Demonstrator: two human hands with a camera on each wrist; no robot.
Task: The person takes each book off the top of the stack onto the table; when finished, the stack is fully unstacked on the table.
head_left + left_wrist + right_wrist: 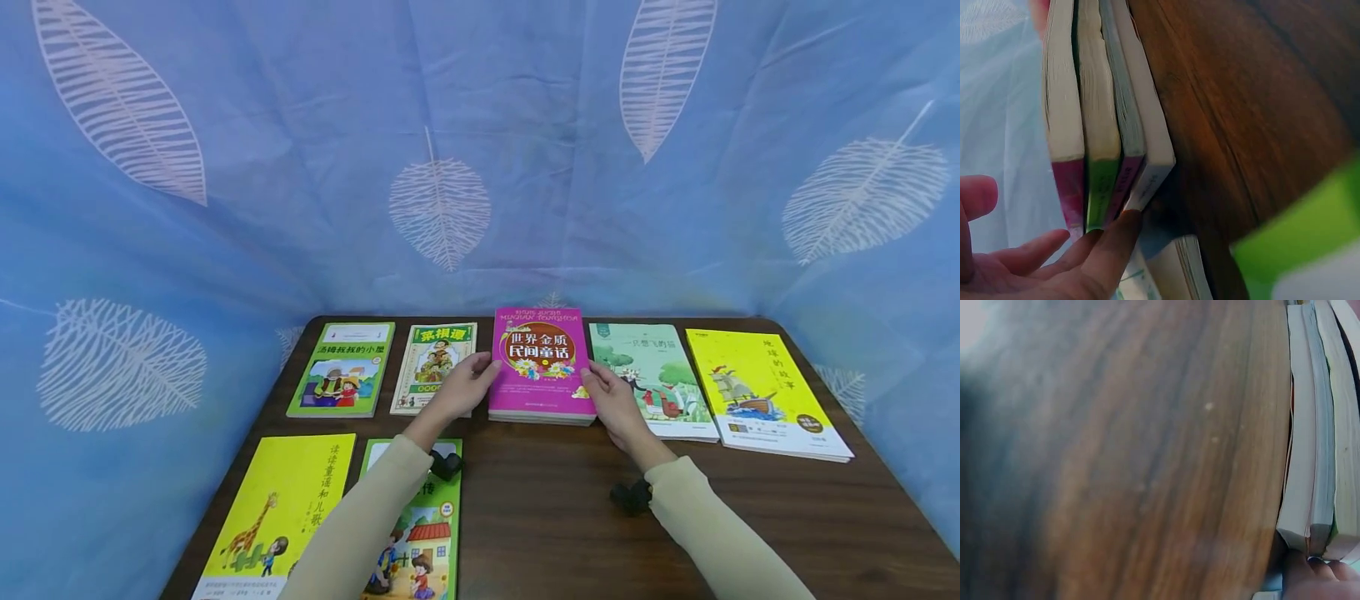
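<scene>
A pink book [542, 367] lies on top of a stack of several books near the table's back edge. My left hand [461, 390] is at the stack's left side. In the left wrist view, its extended fingers [1107, 253] touch the spines, while the thumb stands apart from the books. At the opposite side, my right hand [618, 404] has its thumb by the pink cover's edge. Its fingers [1319, 575] meet the stack's side in the right wrist view, partly cut off by the frame. Page edges [1097, 94] of the stacked books face the near side.
Left of the stack lie an illustrated book [435, 358] and a green one [341, 367]. A pale green book [652, 375] and a yellow book [765, 392] lie to the right. Nearer are another yellow book [281, 500] and a green book [420, 533], partly under my left sleeve.
</scene>
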